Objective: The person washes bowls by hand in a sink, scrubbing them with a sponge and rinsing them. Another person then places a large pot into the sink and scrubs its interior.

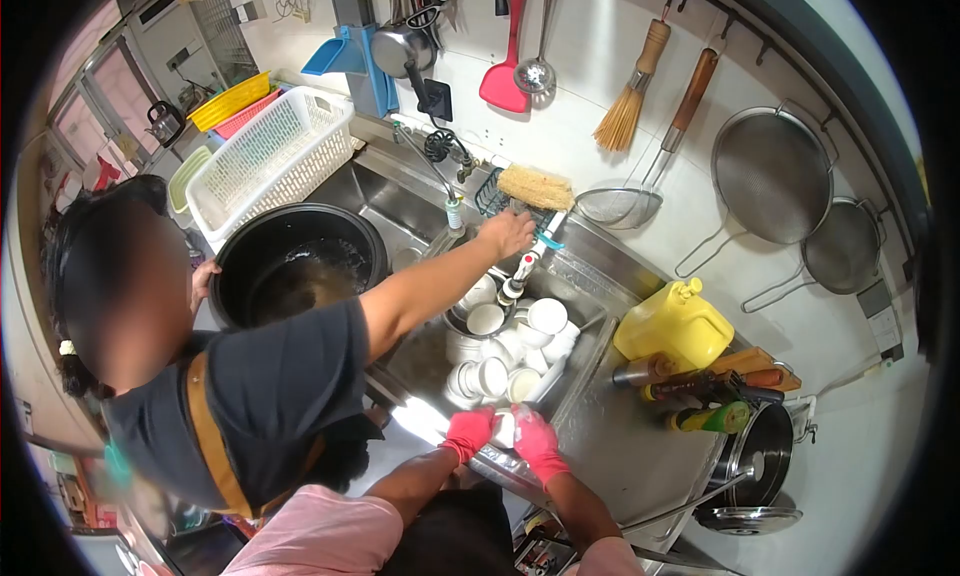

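At the sink's front edge, my left hand [468, 434], in a red rubber glove, is closed on one side of a small white bowl [503, 430]. My right hand [538, 442], gloved the same, grips the bowl's other side; a whitish patch like suds shows on that glove. The fingers partly cover the bowl. Just beyond it, many white bowls and cups [490, 378] lie heaped in the steel sink [592, 361]. A faucet [516, 286] with a red mark stands over the heap.
A co-worker's hand [512, 233] reaches across to a wire rack with a loofah [536, 188]. Left stands a large black pot [232, 286] with liquid inside, near a white basket [215, 191]. At right are a yellow jug [680, 326], bottles and a steel pot [765, 466]. Strainers [772, 161] hang on the wall.
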Motion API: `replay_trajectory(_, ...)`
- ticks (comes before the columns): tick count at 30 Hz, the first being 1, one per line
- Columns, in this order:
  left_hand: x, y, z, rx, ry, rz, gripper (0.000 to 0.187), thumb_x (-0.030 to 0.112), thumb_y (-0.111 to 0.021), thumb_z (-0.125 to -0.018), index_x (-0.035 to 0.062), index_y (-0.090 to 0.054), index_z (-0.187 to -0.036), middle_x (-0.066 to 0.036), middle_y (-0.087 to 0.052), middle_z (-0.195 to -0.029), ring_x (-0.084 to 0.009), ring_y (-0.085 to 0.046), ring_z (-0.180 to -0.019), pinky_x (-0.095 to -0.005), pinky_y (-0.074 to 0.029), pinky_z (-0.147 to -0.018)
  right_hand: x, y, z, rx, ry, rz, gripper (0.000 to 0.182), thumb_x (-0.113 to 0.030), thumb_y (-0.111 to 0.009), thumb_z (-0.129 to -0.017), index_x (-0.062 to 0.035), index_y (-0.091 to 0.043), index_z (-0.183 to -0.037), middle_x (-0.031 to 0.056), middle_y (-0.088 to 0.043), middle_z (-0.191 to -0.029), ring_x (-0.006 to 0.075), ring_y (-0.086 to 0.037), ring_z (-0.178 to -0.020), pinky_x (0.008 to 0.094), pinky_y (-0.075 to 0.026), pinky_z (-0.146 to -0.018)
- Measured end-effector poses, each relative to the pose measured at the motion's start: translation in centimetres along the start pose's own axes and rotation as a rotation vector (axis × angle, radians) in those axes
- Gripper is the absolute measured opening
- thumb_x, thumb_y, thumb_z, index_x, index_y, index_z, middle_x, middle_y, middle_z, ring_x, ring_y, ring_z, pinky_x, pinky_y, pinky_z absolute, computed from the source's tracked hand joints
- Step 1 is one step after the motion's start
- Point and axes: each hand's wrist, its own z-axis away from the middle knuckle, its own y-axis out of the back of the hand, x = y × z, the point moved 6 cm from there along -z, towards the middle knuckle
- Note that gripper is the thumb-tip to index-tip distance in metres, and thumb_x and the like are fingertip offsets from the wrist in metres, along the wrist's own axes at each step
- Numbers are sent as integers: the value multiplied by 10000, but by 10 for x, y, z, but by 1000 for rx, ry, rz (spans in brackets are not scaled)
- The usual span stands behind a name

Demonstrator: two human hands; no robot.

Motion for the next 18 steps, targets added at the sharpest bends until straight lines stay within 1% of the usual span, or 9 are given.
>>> replay_trajectory(2,0,1,0,-3,5,2,291,362,-526,-950,112,-657,-1024,-127,-700,-848,-324,-683,-731,-456,-529,-616,-1,1,0,0,-2,3,380,-155,-497,-896,-120,-565,-1268,83,-629,-1171,263,-627,-1040,424,-540,-793)
replay_trajectory(7,2,5,0,19,5,40,279,356,-538,-935,105,-648,-989,-144,-692,-819,-340,-676,-723,-470,-525,-628,-1,2,0,11,4,11,386,-154,-491,-896,-120,-567,-1273,77,-631,-1155,260,-629,-1023,422,-542,-787)
replay_trajectory(10,2,3,0,-9,2,-2,292,362,-526,-950,106,-652,-1013,-133,-698,-849,-327,-684,-734,-458,-530,-622,0,0,-1,4,10,23,393,-152,-493,-893,-120,-567,-1278,75,-635,-1150,261,-631,-1017,418,-542,-787)
replay_trajectory(15,0,4,1,-9,6,9,295,372,-520,-953,109,-645,-1005,-135,-697,-850,-332,-683,-735,-466,-529,-630,0,-1,0,32,20,18,381,-153,-497,-894,-114,-582,-1262,78,-641,-1142,264,-628,-1024,412,-542,-789)
replay_trajectory(18,0,5,3,-11,4,15,296,382,-511,-956,118,-637,-1006,-134,-695,-856,-338,-681,-740,-471,-528,-640,2,-4,-3,-37,0,-18,456,-182,-521,-879,-117,-531,-1331,102,-626,-1184,294,-625,-1038,451,-552,-781)
